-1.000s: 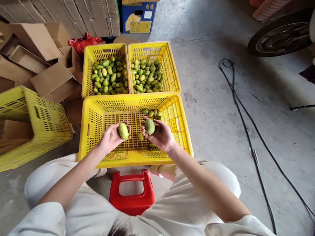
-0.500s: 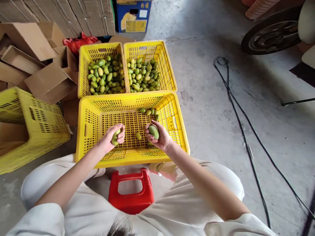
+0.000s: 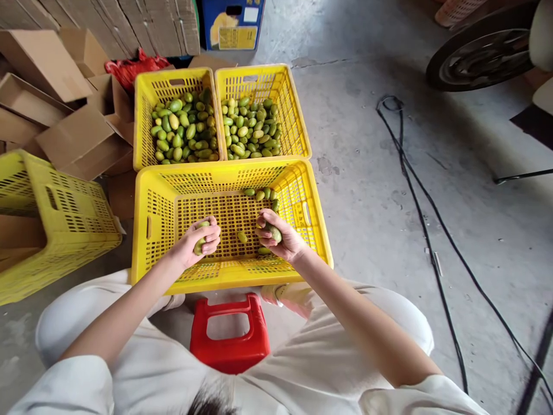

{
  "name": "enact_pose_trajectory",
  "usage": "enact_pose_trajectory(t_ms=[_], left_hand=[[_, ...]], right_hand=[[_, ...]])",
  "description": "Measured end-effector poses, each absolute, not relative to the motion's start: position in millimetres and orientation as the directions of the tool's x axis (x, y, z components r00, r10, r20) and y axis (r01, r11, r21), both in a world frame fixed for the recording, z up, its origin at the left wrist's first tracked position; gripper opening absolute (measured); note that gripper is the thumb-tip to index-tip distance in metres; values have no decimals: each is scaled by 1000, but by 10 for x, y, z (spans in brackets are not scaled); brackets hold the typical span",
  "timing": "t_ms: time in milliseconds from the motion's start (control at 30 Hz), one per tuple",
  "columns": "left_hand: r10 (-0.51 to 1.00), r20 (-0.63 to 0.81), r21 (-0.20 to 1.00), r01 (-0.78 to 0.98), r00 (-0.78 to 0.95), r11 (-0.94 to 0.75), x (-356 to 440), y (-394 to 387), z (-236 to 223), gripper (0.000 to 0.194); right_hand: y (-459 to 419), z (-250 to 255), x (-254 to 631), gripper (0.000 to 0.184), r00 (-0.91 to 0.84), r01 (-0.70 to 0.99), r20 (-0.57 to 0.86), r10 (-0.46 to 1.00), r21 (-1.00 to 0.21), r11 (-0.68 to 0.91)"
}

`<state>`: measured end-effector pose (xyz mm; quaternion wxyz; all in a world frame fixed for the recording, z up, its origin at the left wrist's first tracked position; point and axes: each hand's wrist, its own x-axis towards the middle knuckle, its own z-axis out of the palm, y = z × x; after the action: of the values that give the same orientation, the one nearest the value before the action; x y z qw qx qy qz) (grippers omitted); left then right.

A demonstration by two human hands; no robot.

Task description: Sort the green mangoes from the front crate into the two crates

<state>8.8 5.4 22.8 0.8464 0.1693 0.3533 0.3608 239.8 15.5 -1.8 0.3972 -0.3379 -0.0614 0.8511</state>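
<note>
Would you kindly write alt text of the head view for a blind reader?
The left hand grips a green fruit, the right hand another, over a yellow crate holding a few more; two fuller crates stand behind, a red stool nearer.

One head-worn view, looking forward and down over the lap.
The camera sits at the wearer's head, above the white-trousered legs [image 3: 345, 328]; it faces steeply down past the red stool [image 3: 228, 346], close enough for both forearms to show, with the left hand [image 3: 202, 237] and right hand [image 3: 277, 235] near mid-picture over the front crate [image 3: 228, 276]; the wheel [image 3: 479, 55] and blue box [image 3: 233, 26] lie farther off, along the top.
</note>
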Motion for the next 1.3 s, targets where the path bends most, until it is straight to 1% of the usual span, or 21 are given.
enact_pose_trajectory(t_ms=[67, 133, 200, 233, 300, 367, 433, 500, 567, 633, 700, 800, 900, 967, 1067, 1167, 1233, 1300], left_hand=[[712, -487, 520, -487, 505, 701, 88, 58, 240, 27], [730, -489, 499, -533, 477, 683, 88, 70, 258, 24], [755, -501, 471, -599, 423, 648, 87, 84, 278, 15], [760, -513, 458, -621, 400, 636, 87, 91, 284, 14], [753, -539, 455, -621, 378, 638, 85, 98, 285, 20], [748, -547, 494, -577, 376, 650, 82, 94, 270, 25], [759, -525, 552, -526, 385, 648, 78, 79, 248, 28], [759, -488, 587, -481, 430, 651, 76, 56, 234, 29], [730, -472, 573, -457, 494, 680, 80, 32, 240, 26], [696, -484, 526, -460, 530, 716, 92, 12, 265, 23], [683, -516, 494, -472, 517, 730, 109, 1, 297, 20], [681, -558, 491, -473, 474, 732, 128, 0, 326, 13], [701, -555, 471, -526, 447, 708, 125, 13, 325, 10], [720, -555, 440, -587, 417, 679, 110, 24, 318, 12], [726, -582, 412, -637, 365, 651, 87, 36, 304, 23], [738, -584, 453, -619, 339, 642, 83, 41, 274, 29], [751, -561, 482, -600, 349, 638, 92, 43, 246, 29], [757, -537, 494, -589, 373, 640, 103, 45, 220, 27]], right_hand=[[159, -18, 2391, 20, -458, -616, -542, 704, -377, -691], [169, -5, 2384, 18, -443, -632, -552, 707, -367, -683], [182, 10, 2386, 25, -432, -668, -546, 718, -341, -661], [189, 15, 2391, 30, -431, -682, -538, 725, -331, -652], [202, 20, 2404, 39, -419, -704, -514, 748, -336, -625], [210, 23, 2414, 43, -401, -720, -487, 776, -357, -595], [210, 31, 2416, 40, -396, -730, -469, 789, -360, -580], [202, 42, 2409, 33, -409, -734, -462, 787, -345, -585], [188, 45, 2393, 30, -425, -724, -468, 775, -339, -601], [174, 30, 2375, 28, -449, -696, -476, 756, -345, -630], [165, -1, 2360, 24, -479, -671, -479, 736, -341, -658], [170, -37, 2350, 16, -492, -676, -484, 723, -310, -668], [189, -21, 2350, 23, -468, -694, -511, 721, -293, -658], [198, 9, 2344, 28, -461, -693, -515, 723, -299, -656], [199, 40, 2328, 28, -466, -682, -504, 727, -320, -658], [195, 26, 2323, 25, -466, -695, -509, 724, -297, -655], [199, -9, 2334, 22, -471, -712, -508, 721, -263, -650], [211, -53, 2353, 15, -481, -717, -498, 722, -250, -650]])
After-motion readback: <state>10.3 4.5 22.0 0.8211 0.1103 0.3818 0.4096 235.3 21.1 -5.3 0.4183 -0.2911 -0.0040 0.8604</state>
